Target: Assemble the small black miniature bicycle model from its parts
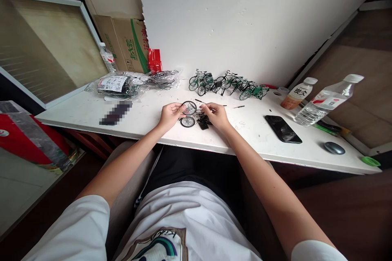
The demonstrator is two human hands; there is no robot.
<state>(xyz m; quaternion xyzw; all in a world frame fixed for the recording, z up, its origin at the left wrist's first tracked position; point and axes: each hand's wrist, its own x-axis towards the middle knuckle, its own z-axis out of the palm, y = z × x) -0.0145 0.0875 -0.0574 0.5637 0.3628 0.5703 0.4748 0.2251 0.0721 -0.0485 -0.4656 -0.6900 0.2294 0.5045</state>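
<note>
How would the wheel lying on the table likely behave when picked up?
The wheel is probably light: mostly gaps between thin spokes. Those spokes may bend if pinched hard. The round rim could roll on edge.

Place: probably a home room used as a small hobby workspace | on my white tabletop: miniature bicycles, water bottle, smartphone | behind: printed cardboard carton, white panel
</note>
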